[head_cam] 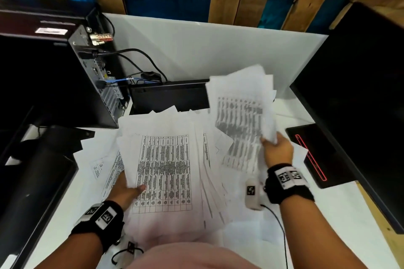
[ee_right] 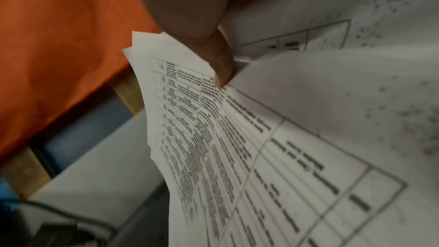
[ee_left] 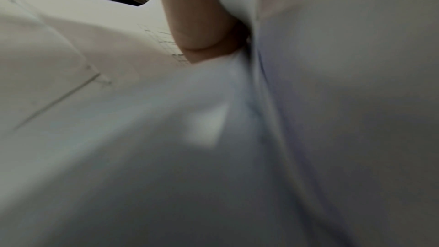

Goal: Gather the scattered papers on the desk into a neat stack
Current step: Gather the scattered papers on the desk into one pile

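Note:
A fanned pile of white printed sheets covers the middle of the white desk. My left hand grips the pile's left edge, thumb on the top table sheet, fingers underneath. In the left wrist view a finger pinches blurred sheets. My right hand holds a second bundle of sheets lifted and tilted over the pile's right side. The right wrist view shows the thumb pressing on that bundle.
A black computer tower with cables stands at the left, a black box behind the pile. A dark monitor and a black pad with red trim sit at the right. A small white device lies by my right wrist.

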A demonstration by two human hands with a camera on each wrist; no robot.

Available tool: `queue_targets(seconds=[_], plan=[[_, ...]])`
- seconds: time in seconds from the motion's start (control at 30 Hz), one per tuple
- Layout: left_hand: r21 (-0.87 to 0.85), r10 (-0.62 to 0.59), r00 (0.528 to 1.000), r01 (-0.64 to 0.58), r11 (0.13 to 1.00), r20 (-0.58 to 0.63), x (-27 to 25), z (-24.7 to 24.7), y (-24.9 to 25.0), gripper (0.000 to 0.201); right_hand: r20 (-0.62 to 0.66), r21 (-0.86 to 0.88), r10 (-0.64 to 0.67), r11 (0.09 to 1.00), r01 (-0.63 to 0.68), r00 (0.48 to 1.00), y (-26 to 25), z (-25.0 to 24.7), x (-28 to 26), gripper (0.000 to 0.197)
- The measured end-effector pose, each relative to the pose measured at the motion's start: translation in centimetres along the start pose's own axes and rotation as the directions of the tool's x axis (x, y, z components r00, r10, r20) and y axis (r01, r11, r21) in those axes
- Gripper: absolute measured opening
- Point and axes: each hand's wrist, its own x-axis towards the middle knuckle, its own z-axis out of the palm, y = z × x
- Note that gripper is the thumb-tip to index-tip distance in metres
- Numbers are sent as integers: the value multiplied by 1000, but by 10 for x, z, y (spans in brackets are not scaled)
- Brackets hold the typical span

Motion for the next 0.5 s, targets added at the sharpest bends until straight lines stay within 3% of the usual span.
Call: queue_targets(seconds=[0.13,0.2,0.33,0.43,0.5], plan=[[-10,-36,998,37,999,53,-4,2,5,74,-246,17,-215,974,226,945,-51,-55,0,22],[8,-24,995,23,1000,96,-11,7,13,82,-258,85,-266,951,296,929,-75,-69,-4,20],[48,-43,995,39,998,94,-18,18,23,65,-31,87,-260,961,262,965,-88,-44,-8,26],[-27,-77,989,81,996,123,-20,20,24,98,166,7,-129,992,130,978,-60,13,-19,32],[-105,-118,986,130,986,116,-23,21,27,92,290,-45,-53,997,69,955,-37,50,-32,42]])
